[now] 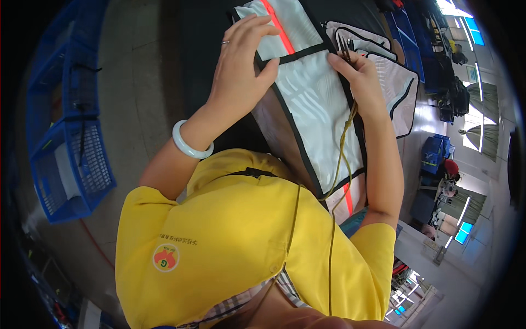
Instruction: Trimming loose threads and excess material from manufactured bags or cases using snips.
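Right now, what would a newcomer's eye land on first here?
The bright yellow shirt fills the lower middle. Above it, the white fabric panel with black binding and an orange stripe lies under both hands: the left hand presses its upper edge flat, the right hand pinches small dark snips. Blue crates stand at left.

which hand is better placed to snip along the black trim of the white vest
Right. The right hand already holds the small snips at the black trim, while the left hand lies flat pinning the white vest.
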